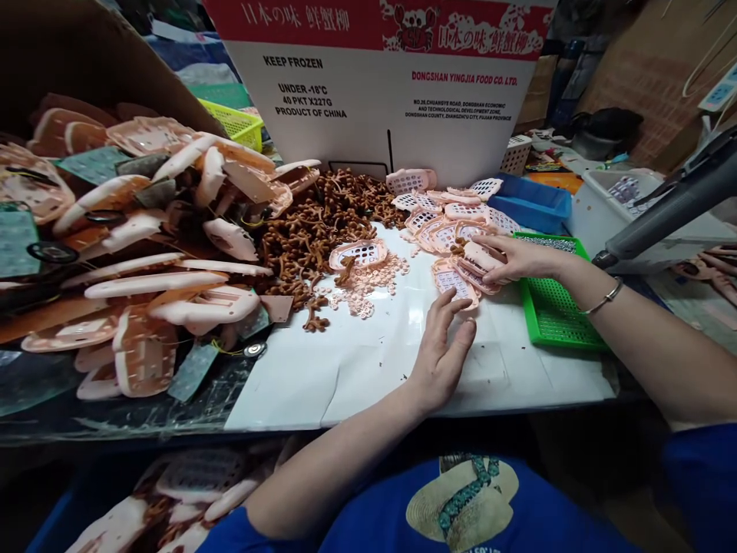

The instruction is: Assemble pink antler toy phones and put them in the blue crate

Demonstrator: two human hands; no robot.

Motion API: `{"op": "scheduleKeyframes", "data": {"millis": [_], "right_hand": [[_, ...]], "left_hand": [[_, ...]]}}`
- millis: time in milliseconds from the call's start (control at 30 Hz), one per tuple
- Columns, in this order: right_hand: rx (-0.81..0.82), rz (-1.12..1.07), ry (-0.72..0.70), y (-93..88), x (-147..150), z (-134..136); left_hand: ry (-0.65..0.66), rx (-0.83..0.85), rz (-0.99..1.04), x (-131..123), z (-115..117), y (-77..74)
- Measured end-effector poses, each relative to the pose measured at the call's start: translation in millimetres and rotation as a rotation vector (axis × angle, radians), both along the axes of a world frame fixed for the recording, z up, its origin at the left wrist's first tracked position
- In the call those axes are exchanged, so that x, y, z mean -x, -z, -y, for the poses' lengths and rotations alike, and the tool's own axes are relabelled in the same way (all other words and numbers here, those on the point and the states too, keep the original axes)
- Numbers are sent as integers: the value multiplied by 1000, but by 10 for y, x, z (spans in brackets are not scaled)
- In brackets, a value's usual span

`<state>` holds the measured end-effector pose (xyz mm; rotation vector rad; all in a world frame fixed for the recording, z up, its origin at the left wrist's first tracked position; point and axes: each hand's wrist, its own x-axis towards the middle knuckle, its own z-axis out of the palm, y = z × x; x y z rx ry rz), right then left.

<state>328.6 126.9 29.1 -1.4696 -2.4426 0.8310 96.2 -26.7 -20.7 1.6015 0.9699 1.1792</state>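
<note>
My right hand pinches a pink plastic shell piece at its right end. A brown rubbery part shows at the far end of that piece. It sits over a pile of pink perforated panels. My left hand hovers over the white board, fingers apart and holding nothing. Just beyond it lies another pink panel. Farther left, a pink panel with dark holes rests by small pink rings. A heap of brown knobbed rubber parts spreads behind them.
On the left, pink shells with wires and circuit boards are piled high. A green tray with small metal pieces stands under my right forearm. Also around are a blue bin, an upright carton and a hanging grey power screwdriver.
</note>
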Motion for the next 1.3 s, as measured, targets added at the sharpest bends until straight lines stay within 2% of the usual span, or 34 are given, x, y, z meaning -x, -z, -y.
{"op": "scheduleKeyframes", "data": {"millis": [167, 300, 367, 467, 533, 633, 767, 900, 1100, 1300], "right_hand": [[-111, 24, 71, 11, 32, 35], [-160, -69, 105, -139, 77, 324], [-143, -102, 93, -227, 138, 585], [-36, -169, 42, -283, 256, 1014], [10, -193, 20, -256, 319, 1245], [38, -228, 53, -159, 351, 1446], [0, -291, 94, -45, 333, 1534], [-87, -321, 85, -14, 336, 1577], [-195, -279, 17, -3, 363, 1624], [-343, -291, -86, 103, 365, 1624]], "left_hand": [[-89, 15, 45, -2, -37, 33], [-147, 118, 201, -9, -96, 7], [-88, 232, 342, -30, -107, -24], [108, 365, 554, -75, -76, -61], [209, 419, 655, -94, -28, -64], [256, 472, 746, -86, 56, -40], [261, 504, 775, -44, 135, 0], [271, 506, 757, -28, 160, 36], [274, 516, 709, -21, 157, 104], [309, 509, 687, 24, 153, 133]]}}
